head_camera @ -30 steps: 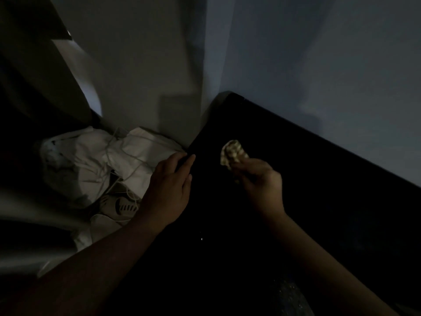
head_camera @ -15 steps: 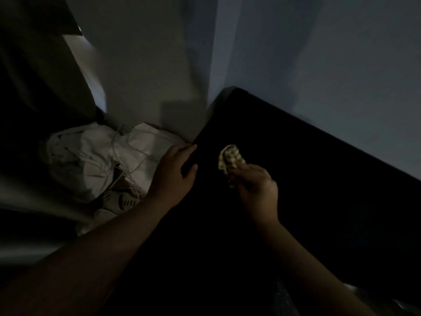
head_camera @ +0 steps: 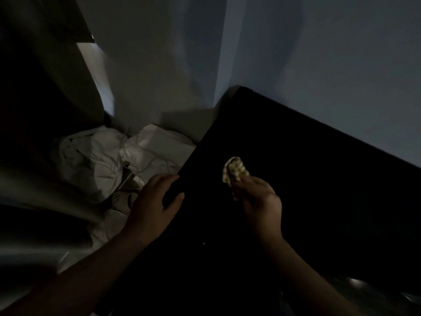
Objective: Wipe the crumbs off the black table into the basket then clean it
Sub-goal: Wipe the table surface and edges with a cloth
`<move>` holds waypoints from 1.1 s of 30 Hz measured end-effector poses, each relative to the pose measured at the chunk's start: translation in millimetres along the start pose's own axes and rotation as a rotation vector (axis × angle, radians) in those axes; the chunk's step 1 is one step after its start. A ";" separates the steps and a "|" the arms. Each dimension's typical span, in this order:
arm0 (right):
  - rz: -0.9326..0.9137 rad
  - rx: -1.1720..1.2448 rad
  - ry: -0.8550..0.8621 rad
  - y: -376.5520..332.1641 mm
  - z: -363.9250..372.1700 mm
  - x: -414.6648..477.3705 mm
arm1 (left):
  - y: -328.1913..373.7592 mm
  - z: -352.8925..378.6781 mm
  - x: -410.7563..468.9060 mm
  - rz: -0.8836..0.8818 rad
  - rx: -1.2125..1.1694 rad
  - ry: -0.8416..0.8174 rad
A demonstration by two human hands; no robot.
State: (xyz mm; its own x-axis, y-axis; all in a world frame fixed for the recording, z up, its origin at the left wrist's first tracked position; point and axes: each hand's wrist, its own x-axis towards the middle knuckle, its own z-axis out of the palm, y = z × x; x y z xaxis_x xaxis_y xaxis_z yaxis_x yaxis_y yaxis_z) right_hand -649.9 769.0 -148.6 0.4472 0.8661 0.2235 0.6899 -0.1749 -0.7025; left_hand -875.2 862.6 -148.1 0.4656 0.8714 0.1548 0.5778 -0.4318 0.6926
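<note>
Left hand point(head_camera: 157, 201) sits at the left edge of the black counter point(head_camera: 319, 213), fingers curved to the rim, thumb lying on top. Too dark to say whether it's gripping the edge or just cupped there, tbh. Right hand point(head_camera: 259, 201) is further in on the counter, pinching a small checked cloth point(head_camera: 234, 171) bunched up at its fingertips.

Looks like the crumb-sweeping step to me. To do it well imo: flatten the cloth out a bit instead of that tight wad, drag in one direction toward the left edge w/ light pressure, and keep the left hand cupped just below the rim so nothing lands on the floor. Short overlapping passes, no flicking.

Crumbs are hard to see on that black top. There's one pale speck point(head_camera: 203, 243) nearer the front, between the forearms, maybe a crumb. Can't make out a basket anywhere, fwiw.

Down beside the counter's left edge there's a heap of white bags point(head_camera: 102, 165) w/ thin cords across it. A big dull drape point(head_camera: 34, 179) hangs at far left, and plain wall point(head_camera: 319, 65) is behind the counter. Room's v dim overall.
</note>
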 end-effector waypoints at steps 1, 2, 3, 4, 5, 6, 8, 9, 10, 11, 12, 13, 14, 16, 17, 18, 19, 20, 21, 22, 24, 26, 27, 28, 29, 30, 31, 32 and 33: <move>-0.006 0.012 -0.032 -4.6 1.0 -9.7 | -2.3 -1.4 -5.1 0.001 0.003 -0.012; -0.007 0.030 -0.068 -9.5 1.6 -18.8 | -5.3 -3.0 -9.2 -0.004 0.003 -0.020; 0.001 0.052 -0.103 -13.8 1.0 -26.8 | -8.9 -3.6 -12.8 -0.017 -0.001 -0.025; 0.012 0.082 -0.128 -17.6 -0.2 -32.9 | -12.2 -3.5 -15.8 -0.029 -0.004 -0.020; 0.022 0.108 -0.136 -20.5 -2.1 -35.8 | -14.8 -2.7 -18.0 -0.045 -0.009 -0.011; 0.023 0.130 -0.124 -23.6 -4.7 -36.3 | -16.4 -1.2 -20.3 -0.069 -0.016 -0.005; 0.022 0.166 -0.046 -27.0 -9.0 -32.6 | -17.8 1.3 -21.6 -0.109 -0.033 0.000; 0.040 0.171 0.000 -26.6 -9.3 -29.7 | -18.3 2.2 -21.4 -0.118 -0.037 -0.003; 0.080 0.175 0.028 -25.9 -7.9 -27.2 | -19.3 2.6 -21.3 -0.126 -0.034 -0.013; 0.124 0.158 0.036 -25.1 -5.3 -26.3 | -19.7 2.5 -20.5 -0.132 -0.030 -0.022; 0.133 0.121 0.034 -25.5 -1.9 -27.9 | -21.2 2.3 -19.9 -0.138 -0.038 -0.027; 0.107 0.055 0.033 -26.3 1.9 -31.8 | -22.0 2.0 -19.8 -0.140 -0.052 -0.029; 0.074 0.003 0.040 -28.6 5.4 -36.8 | -23.3 1.8 -19.5 -0.140 -0.067 -0.028; 0.046 -0.030 0.041 -31.9 11.5 -51.2 | -23.8 1.5 -19.1 -0.152 -0.089 -0.034; 0.032 -0.027 0.015 -34.2 12.9 -62.7 | -22.6 1.4 -19.8 -0.160 -0.094 -0.038; 0.013 -0.018 -0.030 -37.6 13.6 -76.6 | -21.4 1.3 -20.3 -0.167 -0.091 -0.035; -0.011 -0.015 -0.079 -41.5 13.4 -91.2 | -18.3 -0.4 -20.2 -0.175 -0.080 -0.031; -0.041 -0.016 -0.112 -44.9 12.0 -104.6 | -16.1 -1.7 -20.1 -0.183 -0.072 -0.035; -0.056 -0.006 -0.125 -47.5 10.8 -114.4 | -13.4 -3.4 -20.2 -0.187 -0.065 -0.043; -0.048 0.028 -0.126 -52.1 9.3 -119.3 | -12.5 -5.5 -21.4 -0.188 -0.068 -0.048; 0.010 0.165 -0.093 -62.1 4.2 -114.8 | -11.5 -10.6 -26.3 -0.183 -0.094 -0.026; 0.028 0.251 -0.007 -64.9 -0.7 -102.6 | -9.8 -15.9 -37.4 -0.199 -0.136 0.013; 0.040 0.241 0.031 -63.7 -1.8 -95.9 | -7.8 -19.4 -45.5 -0.215 -0.153 0.021; 0.058 0.201 0.049 -62.4 -2.2 -90.5 | -6.2 -22.6 -54.0 -0.227 -0.163 0.020; 0.078 0.135 0.050 -61.1 -1.5 -88.0 | -5.0 -25.3 -62.5 -0.230 -0.158 0.017; 0.079 0.069 0.041 -60.3 0.5 -88.5 | -6.3 -27.0 -70.9 -0.228 -0.132 0.023; 0.059 0.012 0.033 -59.4 4.1 -92.0 | -7.0 -29.3 -78.6 -0.226 -0.090 0.034; 0.036 -0.033 0.025 -58.6 7.9 -97.5 | -8.4 -31.5 -85.5 -0.224 -0.056 0.041; 0.028 -0.058 0.016 -59.8 11.0 -103.5 | -9.8 -33.3 -91.2 -0.226 -0.032 0.037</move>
State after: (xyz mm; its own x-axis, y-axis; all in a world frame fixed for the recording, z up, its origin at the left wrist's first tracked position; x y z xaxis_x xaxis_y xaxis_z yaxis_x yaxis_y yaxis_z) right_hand -743.8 695.0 -137.2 0.4755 0.8531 0.2149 0.7084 -0.2265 -0.6685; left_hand -945.6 795.2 -145.5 0.3013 0.9534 0.0191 0.6430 -0.2179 0.7342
